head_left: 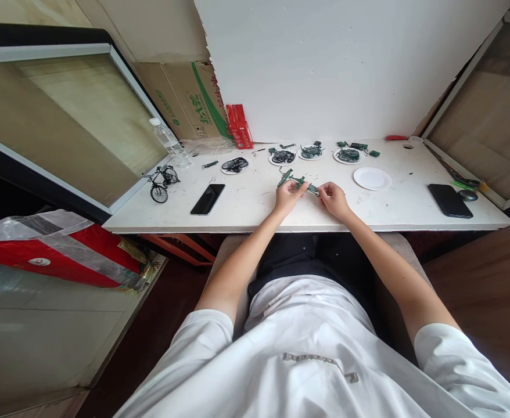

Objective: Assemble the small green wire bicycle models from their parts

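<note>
Both of my hands are over the white table, closed on a thin green plastic parts sprue (299,181). Its left and middle portion is pinched by my left hand (286,196), which hides part of it. The fingers of my right hand (334,200) are closed at its right end. Just beyond are plates of small parts: a plate of dark parts (283,157), a plate of green parts (311,152) and another plate of green parts (349,155). Right of my hands lies a bare white plate (372,179).
At left stand a small black model bicycle (163,183) and a clear bottle (170,142). A phone (208,199) lies near a plate of black parts (235,165). A red box (240,128) stands at the back. At right are a black phone (449,201) and scissors (462,177).
</note>
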